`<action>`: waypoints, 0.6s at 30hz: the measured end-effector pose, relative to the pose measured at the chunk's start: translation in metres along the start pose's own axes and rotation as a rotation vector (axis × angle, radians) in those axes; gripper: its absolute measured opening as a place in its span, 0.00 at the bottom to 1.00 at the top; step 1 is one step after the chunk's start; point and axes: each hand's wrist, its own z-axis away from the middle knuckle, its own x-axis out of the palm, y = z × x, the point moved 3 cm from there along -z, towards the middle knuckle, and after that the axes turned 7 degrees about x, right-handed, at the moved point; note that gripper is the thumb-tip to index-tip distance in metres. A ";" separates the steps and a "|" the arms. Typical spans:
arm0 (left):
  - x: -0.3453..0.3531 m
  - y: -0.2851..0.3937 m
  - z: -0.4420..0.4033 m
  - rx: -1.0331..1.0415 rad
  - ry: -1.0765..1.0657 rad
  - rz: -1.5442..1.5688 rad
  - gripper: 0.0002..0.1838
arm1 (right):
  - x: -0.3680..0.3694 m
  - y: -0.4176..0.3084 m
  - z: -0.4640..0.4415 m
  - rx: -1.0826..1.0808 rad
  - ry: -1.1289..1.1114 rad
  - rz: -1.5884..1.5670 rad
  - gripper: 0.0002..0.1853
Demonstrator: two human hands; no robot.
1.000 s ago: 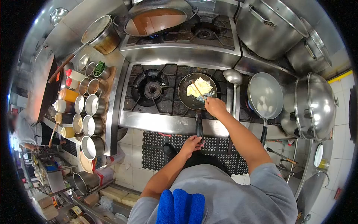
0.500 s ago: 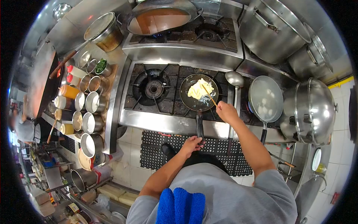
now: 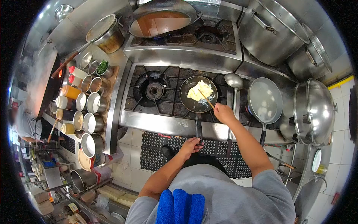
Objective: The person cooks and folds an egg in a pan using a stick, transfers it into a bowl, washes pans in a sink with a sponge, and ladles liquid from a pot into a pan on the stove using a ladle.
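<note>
A small dark frying pan (image 3: 185, 99) stands on the right burner of the front stove. Soft yellow egg (image 3: 197, 90) lies in the pan, with paler wet egg at its lower edge. My right hand (image 3: 224, 113) is closed round wooden chopsticks (image 3: 210, 103), whose tips reach into the egg. At the near end of the pan's black handle (image 3: 198, 128), my left hand (image 3: 191, 147) has its fingers closed on the tip. To the right of the pan, a steel ladle (image 3: 234, 80) lies along the stove.
A pale pan (image 3: 265, 100) of liquid sits right. Steel cups (image 3: 93, 123) and sauce bottles (image 3: 70, 91) fill the left counter. A wok (image 3: 194, 15) of brown liquid and large pots (image 3: 272, 33) stand behind. A steaming wok (image 3: 48, 82) and another person (image 3: 28, 123) are far left.
My right hand has shifted slightly left and down, and the chopstick tips have moved left within the egg. My left hand stays at the handle's end. The camera view has shifted slightly.
</note>
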 end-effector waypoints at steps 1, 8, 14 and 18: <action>0.001 0.001 0.001 -0.009 -0.008 -0.006 0.15 | 0.007 0.006 0.000 -0.003 0.004 -0.002 0.09; -0.003 -0.001 0.005 -0.036 -0.035 0.010 0.13 | -0.022 0.011 0.021 0.017 -0.073 -0.058 0.08; 0.000 -0.001 0.007 -0.030 -0.038 0.018 0.13 | 0.007 -0.003 0.003 -0.043 -0.058 -0.079 0.10; 0.001 -0.003 0.007 -0.035 -0.029 0.023 0.13 | 0.015 0.006 0.019 -0.013 -0.183 -0.072 0.10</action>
